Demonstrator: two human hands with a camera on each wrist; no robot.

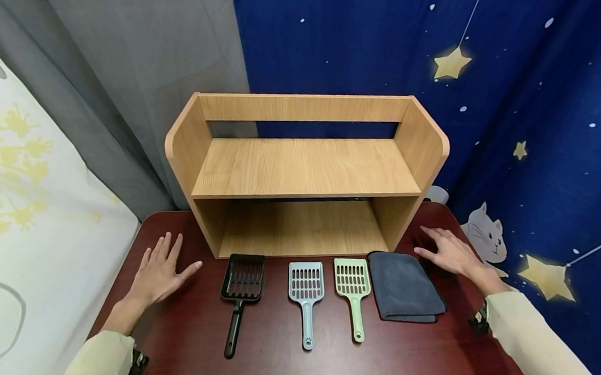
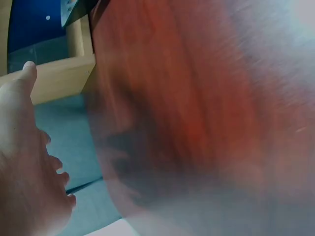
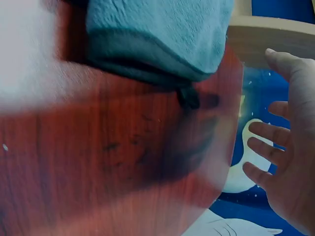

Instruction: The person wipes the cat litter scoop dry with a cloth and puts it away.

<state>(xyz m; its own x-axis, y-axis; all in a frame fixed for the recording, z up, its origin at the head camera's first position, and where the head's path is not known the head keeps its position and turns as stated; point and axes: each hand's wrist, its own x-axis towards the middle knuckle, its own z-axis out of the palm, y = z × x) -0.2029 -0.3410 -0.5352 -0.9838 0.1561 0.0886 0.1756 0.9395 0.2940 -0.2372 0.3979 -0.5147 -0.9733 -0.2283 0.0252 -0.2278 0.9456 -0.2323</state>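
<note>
My left hand (image 1: 158,274) is spread over the left side of the table, fingers straight, holding nothing. Nearest to it lies a black litter scoop (image 1: 243,278) with a slotted head. A light blue litter scoop (image 1: 306,283) and a pale green litter scoop (image 1: 353,278) lie to its right, handles toward me. Beside the green one is a folded dark grey cloth (image 1: 406,286), seen close up in the right wrist view as a fuzzy towel (image 3: 162,39). Just right of that cloth my right hand (image 1: 449,251) hovers with fingers extended and nothing in them.
A two-tier wooden shelf (image 1: 304,167) stands at the back of the dark red table (image 1: 269,364), both its levels bare. Behind it hang a grey curtain (image 1: 155,48) and a blue curtain (image 1: 354,37) with stars. A white patterned cloth (image 1: 42,223) hangs at the left.
</note>
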